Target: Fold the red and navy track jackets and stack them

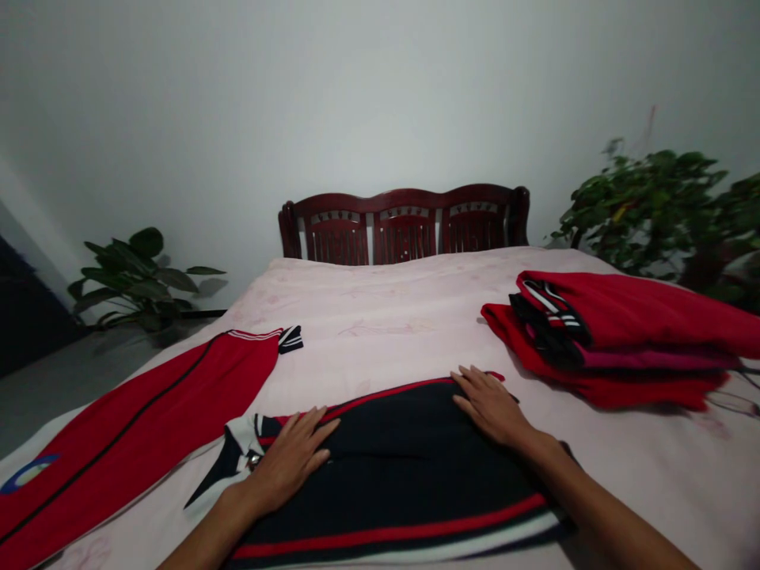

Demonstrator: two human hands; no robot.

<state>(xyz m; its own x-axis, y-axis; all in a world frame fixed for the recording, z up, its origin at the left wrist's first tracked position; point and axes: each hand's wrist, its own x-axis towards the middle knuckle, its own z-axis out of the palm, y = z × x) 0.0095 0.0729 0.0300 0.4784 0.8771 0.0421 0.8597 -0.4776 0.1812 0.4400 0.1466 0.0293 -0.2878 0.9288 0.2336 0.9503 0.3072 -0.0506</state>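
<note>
A dark navy garment with red and white stripes along its edges lies flat on the bed in front of me. Its white-and-navy collar points left. My left hand rests on it near the collar, fingers spread. Toward the garment's far right corner, my right hand lies palm down with its fingers stretched out. Neither hand grips anything. Left of the garment, a red jacket with a black line and striped cuff is spread over the bed.
A stack of folded red clothes sits on the bed's right side. The pale pink sheet reaches back to a dark wooden headboard. Leafy plants stand on both sides, one at left and one at right.
</note>
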